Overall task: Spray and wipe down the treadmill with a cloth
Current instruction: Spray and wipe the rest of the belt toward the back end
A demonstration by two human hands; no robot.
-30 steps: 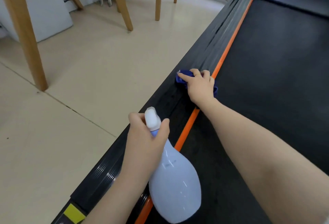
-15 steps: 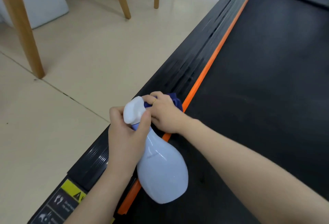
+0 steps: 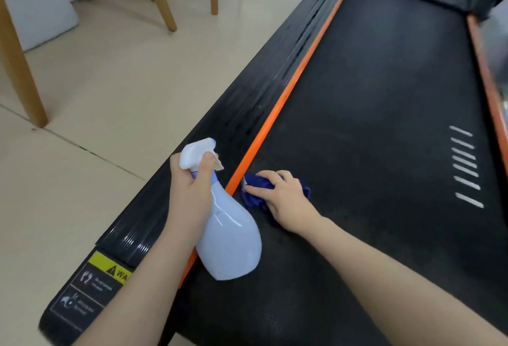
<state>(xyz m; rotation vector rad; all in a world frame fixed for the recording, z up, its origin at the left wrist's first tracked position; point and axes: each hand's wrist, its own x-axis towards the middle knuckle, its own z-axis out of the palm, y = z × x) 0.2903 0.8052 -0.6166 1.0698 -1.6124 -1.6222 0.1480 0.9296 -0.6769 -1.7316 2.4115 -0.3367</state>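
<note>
So the right hand is pressed down on a bunched-up blue cloth, fingers curled over it, sitting on the black belt just inside the orange strip. That strip is the thing to watch: it runs long and diagonal, away from the hand toward the far end of the treadmill, and so does the belt. I'd guess the next wipe goes either up along that line or sideways across the belt, out to the hand's right, where there's loads of unwiped black.

The left hand is wrapped round the neck of the spray bottle, nozzle pointing away up the side rail, bottle hanging just left of the cloth hand. The right hand's clearly the one on the job.

Writing-wise: yellow warning sticker near the left forearm, I can read "WA" and that's it. The small print under the footprint icons is too blurry. No brand on the bottle.
</note>
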